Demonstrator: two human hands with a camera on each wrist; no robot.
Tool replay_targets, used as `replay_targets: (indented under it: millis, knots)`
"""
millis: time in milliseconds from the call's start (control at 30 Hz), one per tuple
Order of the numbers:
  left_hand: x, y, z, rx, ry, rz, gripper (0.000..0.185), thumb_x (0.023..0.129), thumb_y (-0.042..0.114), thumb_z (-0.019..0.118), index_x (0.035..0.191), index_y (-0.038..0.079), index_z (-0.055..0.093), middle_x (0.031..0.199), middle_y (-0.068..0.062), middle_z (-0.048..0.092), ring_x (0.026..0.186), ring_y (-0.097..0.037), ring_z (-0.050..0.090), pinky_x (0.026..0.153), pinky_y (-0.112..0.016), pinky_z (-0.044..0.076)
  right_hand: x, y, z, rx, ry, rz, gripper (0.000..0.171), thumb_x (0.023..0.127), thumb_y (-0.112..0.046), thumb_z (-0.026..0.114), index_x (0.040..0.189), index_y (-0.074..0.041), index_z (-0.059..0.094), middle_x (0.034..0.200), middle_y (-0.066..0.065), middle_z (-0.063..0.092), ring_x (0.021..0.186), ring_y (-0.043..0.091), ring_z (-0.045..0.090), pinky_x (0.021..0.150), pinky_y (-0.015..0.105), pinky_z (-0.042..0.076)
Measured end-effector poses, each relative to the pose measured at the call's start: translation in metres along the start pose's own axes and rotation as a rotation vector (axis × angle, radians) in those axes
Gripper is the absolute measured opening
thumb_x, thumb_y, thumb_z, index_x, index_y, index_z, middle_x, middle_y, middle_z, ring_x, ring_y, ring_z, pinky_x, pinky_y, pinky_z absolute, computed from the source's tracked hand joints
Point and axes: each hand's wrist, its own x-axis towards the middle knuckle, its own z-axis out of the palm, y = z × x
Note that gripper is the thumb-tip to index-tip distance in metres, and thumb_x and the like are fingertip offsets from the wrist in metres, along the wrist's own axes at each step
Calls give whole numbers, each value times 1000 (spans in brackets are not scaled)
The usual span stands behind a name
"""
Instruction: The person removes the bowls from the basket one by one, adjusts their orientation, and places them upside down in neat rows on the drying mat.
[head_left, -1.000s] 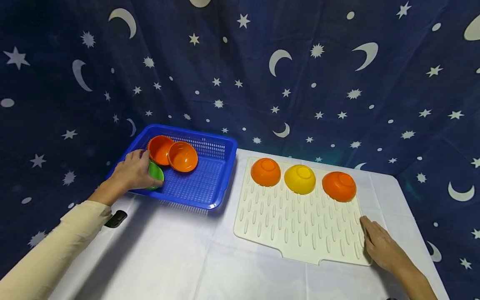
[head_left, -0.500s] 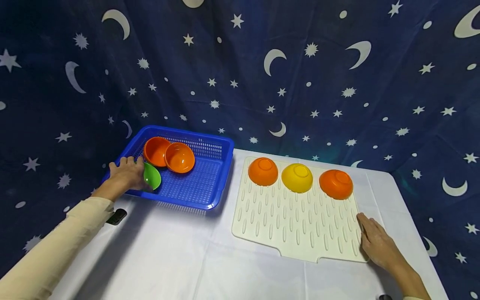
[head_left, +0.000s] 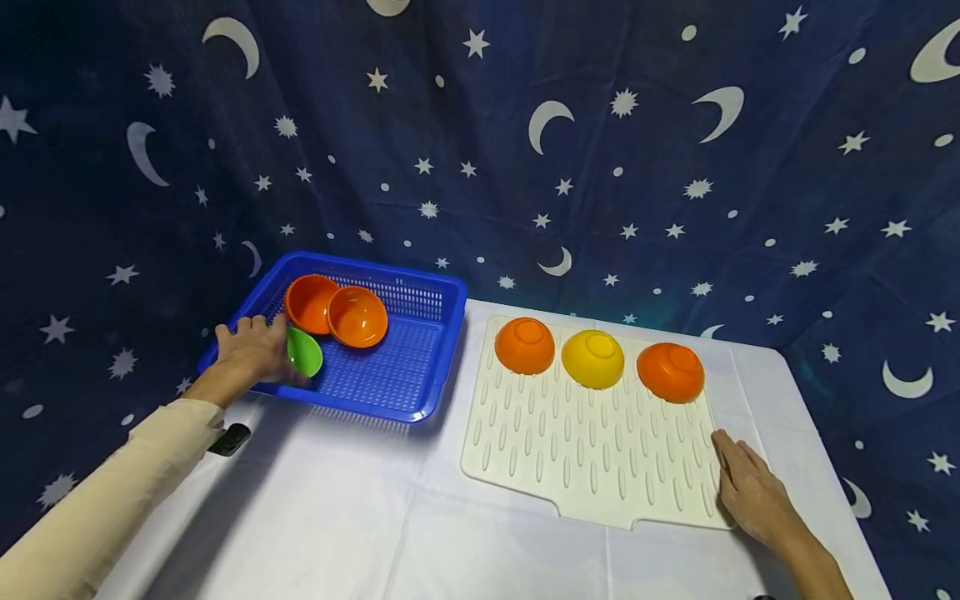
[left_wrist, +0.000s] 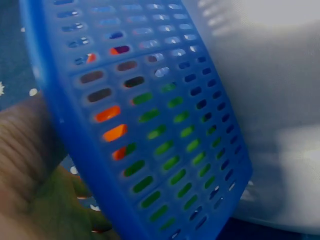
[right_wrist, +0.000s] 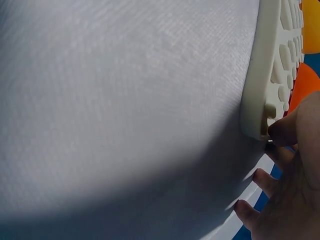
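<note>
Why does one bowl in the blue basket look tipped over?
The green bowl stands on edge against the blue basket wall by the left hand. The two orange bowls beside it also lean.
</note>
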Motion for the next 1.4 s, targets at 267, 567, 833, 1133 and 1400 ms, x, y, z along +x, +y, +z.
replay_targets:
  millis: [267,567,833,1133,1400]
  knots:
    - [-12,3,-5,-97,50,-7,118,67,57,88,143,-14,33,122,-47,40,112,-61,35,96,-78,24,0,0,1,10,24,-7,48,106,-7,40,150,10,31,148,39,35,133,62,30,101,74,27]
    - [-31,16,3,-212,313,6,125,61,53,93,145,-16,30,118,-43,39,106,-58,35,83,-72,34,-2,0,0,24,17,4,47,106,-7,38,147,15,32,147,40,35,134,62,29,107,70,24]
    - [-42,26,4,-284,456,33,124,59,47,95,147,-11,31,118,-42,41,106,-57,35,81,-71,33,-2,-2,1,24,15,16,47,106,-7,38,147,15,32,149,40,33,135,61,27,111,68,20]
    - [-47,46,11,-292,678,117,129,52,50,97,149,-8,34,119,-37,50,99,-53,43,76,-64,38,1,-6,0,13,-19,29,47,105,-6,36,146,17,31,149,41,31,135,62,26,109,69,21]
    - [-50,64,9,-378,780,162,122,50,55,95,144,-3,44,119,-30,55,100,-48,46,76,-59,36,7,-12,-8,6,-158,102,55,102,-8,38,150,15,24,153,42,22,140,61,17,108,73,18]
